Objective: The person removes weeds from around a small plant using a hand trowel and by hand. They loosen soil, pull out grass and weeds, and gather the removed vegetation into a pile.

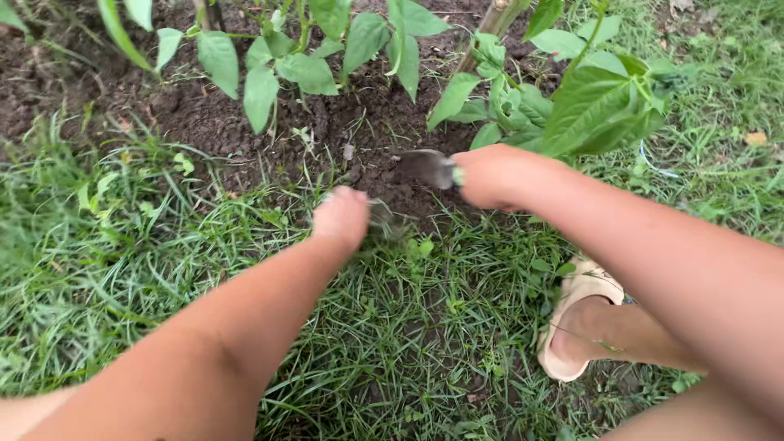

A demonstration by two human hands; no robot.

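Beside the dark soil (245,114), the right hand (490,175) grips a small metal trowel (426,167), while the left hand (341,216) clenches a grass tuft (384,219) near it.

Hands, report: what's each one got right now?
Right hand shut on trowel, blade at soil. Left hand closed on grass. Leafy plants close beside.

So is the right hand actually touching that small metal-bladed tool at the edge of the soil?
Touching. The head view shows the right hand closed around the handle of the small tool, whose metal blade sticks out from the fist toward the dark soil, with no gap visible.
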